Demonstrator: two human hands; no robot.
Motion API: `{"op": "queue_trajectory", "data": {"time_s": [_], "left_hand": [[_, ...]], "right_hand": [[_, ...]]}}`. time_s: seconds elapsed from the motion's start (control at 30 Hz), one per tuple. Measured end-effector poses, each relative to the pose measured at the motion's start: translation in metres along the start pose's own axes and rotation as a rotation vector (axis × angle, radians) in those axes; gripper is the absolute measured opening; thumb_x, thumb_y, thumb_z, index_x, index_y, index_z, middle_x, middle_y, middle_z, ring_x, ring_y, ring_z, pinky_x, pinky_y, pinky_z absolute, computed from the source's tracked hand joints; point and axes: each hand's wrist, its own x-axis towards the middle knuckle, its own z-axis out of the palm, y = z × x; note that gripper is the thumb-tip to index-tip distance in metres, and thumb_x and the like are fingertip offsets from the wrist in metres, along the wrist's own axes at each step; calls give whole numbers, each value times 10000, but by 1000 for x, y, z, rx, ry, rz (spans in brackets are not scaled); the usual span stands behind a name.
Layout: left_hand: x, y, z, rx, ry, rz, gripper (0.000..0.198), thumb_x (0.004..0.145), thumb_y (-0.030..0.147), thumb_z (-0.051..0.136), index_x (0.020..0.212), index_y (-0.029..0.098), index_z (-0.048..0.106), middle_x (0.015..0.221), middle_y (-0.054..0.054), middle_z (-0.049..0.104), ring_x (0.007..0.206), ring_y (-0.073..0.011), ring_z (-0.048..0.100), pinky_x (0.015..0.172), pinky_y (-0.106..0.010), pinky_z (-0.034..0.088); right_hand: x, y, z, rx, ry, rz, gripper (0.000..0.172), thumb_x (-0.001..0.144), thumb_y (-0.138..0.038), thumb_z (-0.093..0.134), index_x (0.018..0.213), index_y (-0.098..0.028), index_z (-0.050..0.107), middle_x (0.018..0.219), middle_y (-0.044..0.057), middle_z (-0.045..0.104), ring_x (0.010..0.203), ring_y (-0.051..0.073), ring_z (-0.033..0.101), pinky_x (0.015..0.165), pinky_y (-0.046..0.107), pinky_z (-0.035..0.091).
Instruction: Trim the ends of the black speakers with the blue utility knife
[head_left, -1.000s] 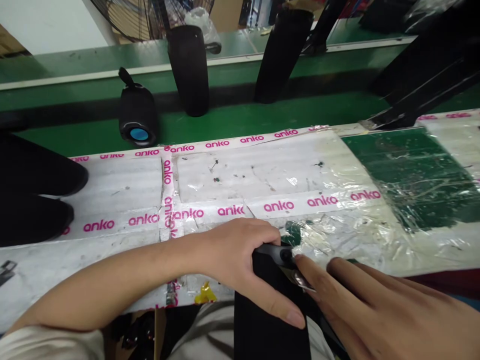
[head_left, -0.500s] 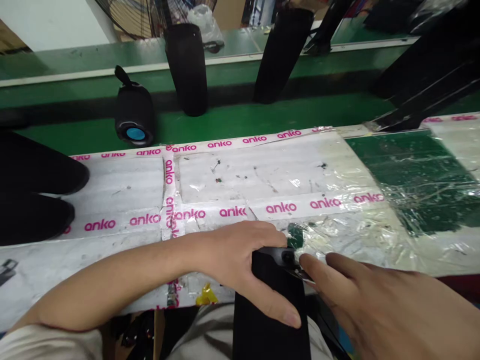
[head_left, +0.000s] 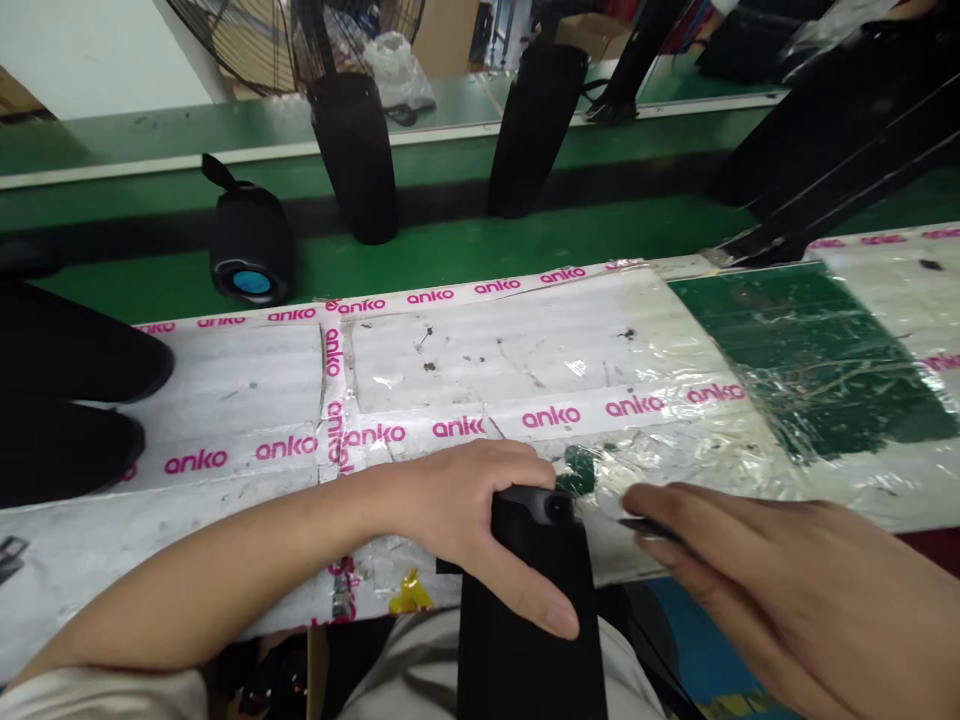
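Observation:
My left hand (head_left: 495, 540) is wrapped round a long black fabric-covered speaker (head_left: 532, 640), its thumb lying along the near side. The speaker rests over my lap at the table edge, its far end capped in smooth dark plastic with a round hole. To the right, my right hand (head_left: 750, 570) is closed on a thin dark pointed tool (head_left: 652, 528). The tool's tip points left towards the capped end, a short gap away; most of its length is hidden by the fingers, so its exact kind cannot be told.
Black cylinders stand on the green bench, one at the left (head_left: 356, 160) and another (head_left: 536, 130) beside it. A small round speaker (head_left: 251, 245) with a blue face is nearby. Two dark rounded cylinders (head_left: 75, 340) lie at the left on the taped white table cover (head_left: 480, 340).
My right hand has drawn away to the right, taking the tool off the speaker's capped end. My left hand keeps its grip. The view has shifted slightly.

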Motion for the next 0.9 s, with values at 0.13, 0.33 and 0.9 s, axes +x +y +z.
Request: {"op": "queue_trajectory", "data": {"time_s": [0.13,0.33,0.9], "left_hand": [[-3,-2,0,25,3,-48,533,630,551,998,817,229,617,958,-4,622,882,-203,613,742,-309,470],[-1,2,-2,10,-17,-69,552,599,540,1014,817,229,614,937,6,625,875,-202,607,765,-319,475],[-5,14,11,58,136,-226,740,465,598,1044,933,252,586,955,4,648,872,-226,597,708,-323,476]], "right_hand": [[-25,-4,10,-66,52,85,266,1141,-264,398,1361,-288,546,1008,-2,801,726,223,794,543,350,585],[-16,-20,21,-139,51,-39,319,1044,-112,375,1293,-223,540,825,-7,729,532,192,717,381,373,496],[-4,-36,31,638,10,508,311,1085,-580,629,1287,-349,678,985,-17,797,833,212,791,648,249,631]]}}
